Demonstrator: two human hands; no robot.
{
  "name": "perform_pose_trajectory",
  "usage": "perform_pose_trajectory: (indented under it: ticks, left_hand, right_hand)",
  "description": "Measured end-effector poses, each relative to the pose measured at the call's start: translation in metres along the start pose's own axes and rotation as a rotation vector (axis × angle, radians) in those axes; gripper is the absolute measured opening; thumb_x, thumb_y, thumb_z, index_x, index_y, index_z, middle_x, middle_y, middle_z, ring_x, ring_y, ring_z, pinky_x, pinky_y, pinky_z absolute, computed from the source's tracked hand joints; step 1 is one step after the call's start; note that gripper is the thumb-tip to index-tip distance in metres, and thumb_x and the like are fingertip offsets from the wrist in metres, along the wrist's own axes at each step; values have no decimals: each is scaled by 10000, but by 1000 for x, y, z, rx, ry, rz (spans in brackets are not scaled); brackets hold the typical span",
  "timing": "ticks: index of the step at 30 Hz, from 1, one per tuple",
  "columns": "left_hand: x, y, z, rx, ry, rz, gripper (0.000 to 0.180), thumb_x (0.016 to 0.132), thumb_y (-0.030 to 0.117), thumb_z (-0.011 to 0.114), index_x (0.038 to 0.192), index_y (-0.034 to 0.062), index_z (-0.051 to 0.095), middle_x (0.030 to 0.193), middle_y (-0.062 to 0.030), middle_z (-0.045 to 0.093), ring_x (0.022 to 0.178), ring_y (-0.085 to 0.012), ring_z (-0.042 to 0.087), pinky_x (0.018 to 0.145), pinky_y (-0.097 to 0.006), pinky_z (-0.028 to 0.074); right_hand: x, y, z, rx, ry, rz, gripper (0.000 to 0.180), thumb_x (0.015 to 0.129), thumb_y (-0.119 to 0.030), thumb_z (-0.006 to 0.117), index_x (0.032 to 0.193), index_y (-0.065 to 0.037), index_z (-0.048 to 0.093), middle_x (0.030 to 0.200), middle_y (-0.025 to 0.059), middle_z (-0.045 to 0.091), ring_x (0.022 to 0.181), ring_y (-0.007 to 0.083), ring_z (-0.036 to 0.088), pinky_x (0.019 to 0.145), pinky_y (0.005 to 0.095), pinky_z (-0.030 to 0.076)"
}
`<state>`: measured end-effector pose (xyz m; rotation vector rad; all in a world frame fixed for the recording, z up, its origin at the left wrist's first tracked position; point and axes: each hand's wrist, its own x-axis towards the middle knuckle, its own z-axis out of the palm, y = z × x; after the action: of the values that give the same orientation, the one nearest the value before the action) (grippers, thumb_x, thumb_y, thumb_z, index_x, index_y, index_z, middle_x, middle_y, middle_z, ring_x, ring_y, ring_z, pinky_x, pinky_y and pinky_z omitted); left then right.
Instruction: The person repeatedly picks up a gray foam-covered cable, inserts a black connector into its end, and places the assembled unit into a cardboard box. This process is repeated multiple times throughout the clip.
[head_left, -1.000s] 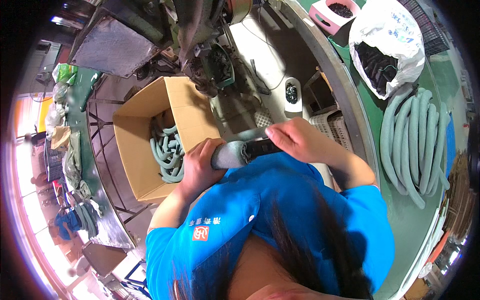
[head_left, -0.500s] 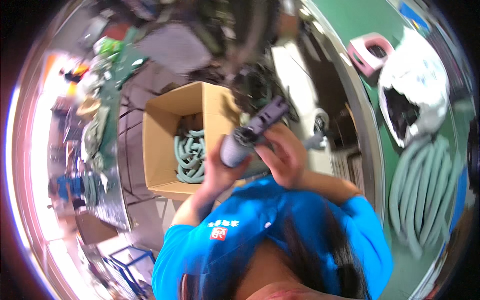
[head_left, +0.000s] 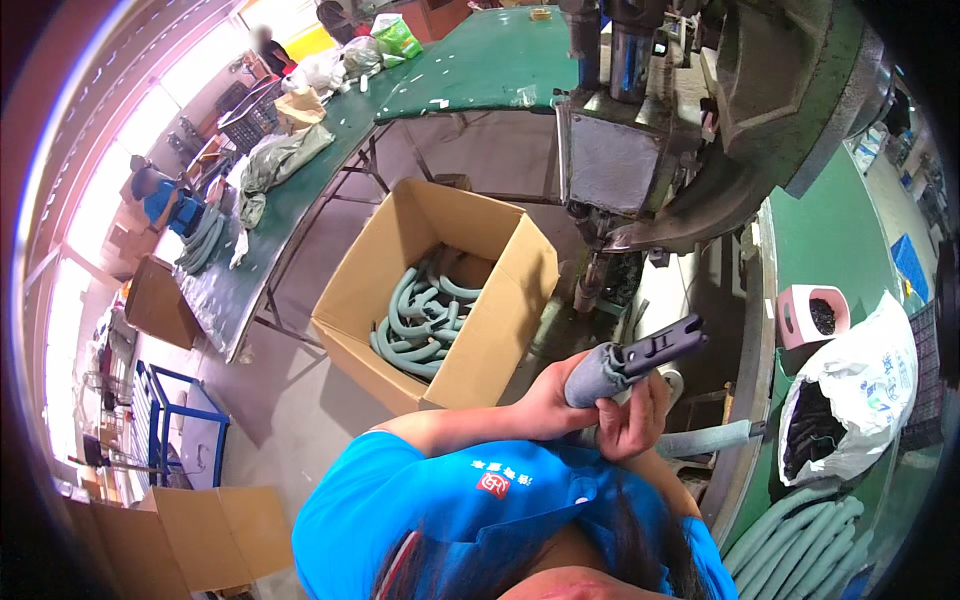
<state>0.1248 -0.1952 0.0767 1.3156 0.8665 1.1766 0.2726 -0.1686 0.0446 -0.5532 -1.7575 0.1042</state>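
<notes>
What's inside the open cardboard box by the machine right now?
The cardboard box holds a loose heap of curved grey-green hose pieces, piled toward its lower left side. Its bottom under the heap and the near corner behind the front wall are hidden.

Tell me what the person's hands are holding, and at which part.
Both hands, left hand and right hand, grip a grey-green flexible hose with a black plastic end fitting, holding the hose just below the fitting.
</notes>
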Motion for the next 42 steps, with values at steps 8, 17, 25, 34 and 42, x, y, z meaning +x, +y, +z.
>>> perform_pose_trajectory:
  ticks: [8, 17, 25, 34, 42]
  left_hand:
    - [-5, -5, -8, -54, 0, -133, 335, 714, 45, 693, 1025, 48, 568, 895, 9, 583, 846, -64, 513, 767, -253, 446]
    - [-13, -8, -11, -195, -13, -245, 417, 696, 28, 671, 1100, 47, 570, 1025, -7, 612, 967, -97, 553, 863, -266, 438]
    - [-10, -5, -9, -248, 244, -350, 352, 656, 34, 646, 1000, 25, 574, 842, -71, 626, 709, -168, 612, 614, -284, 506]
    - [-9, 9, -24, -113, 45, -311, 210, 702, 58, 688, 885, 51, 585, 759, -24, 616, 646, -100, 576, 593, -247, 456]
    - [5, 6, -5, 483, 106, -122, 368, 711, 156, 745, 997, 25, 555, 824, -113, 628, 777, -181, 606, 714, -320, 482]
  right_hand:
    - [37, 5, -6, 44, -151, -45, 431, 785, -324, 709, 1081, -32, 596, 1020, 118, 530, 963, 326, 514, 971, 501, 351]
    - [34, 0, -9, 322, -422, 298, 361, 675, -219, 761, 903, 17, 608, 1099, 250, 476, 1040, 376, 497, 926, 462, 408]
    - [61, -15, -16, 70, -648, 267, 306, 756, -201, 738, 972, -23, 615, 1048, 144, 489, 939, 317, 524, 765, 368, 456]
    - [41, 16, -47, 857, -133, 946, 296, 832, 29, 629, 1119, 9, 564, 990, 114, 575, 869, 147, 612, 754, 260, 498]
    - [50, -12, -47, -49, -87, -6, 412, 734, -98, 741, 1104, 10, 596, 758, 57, 569, 584, 185, 550, 503, 292, 450]
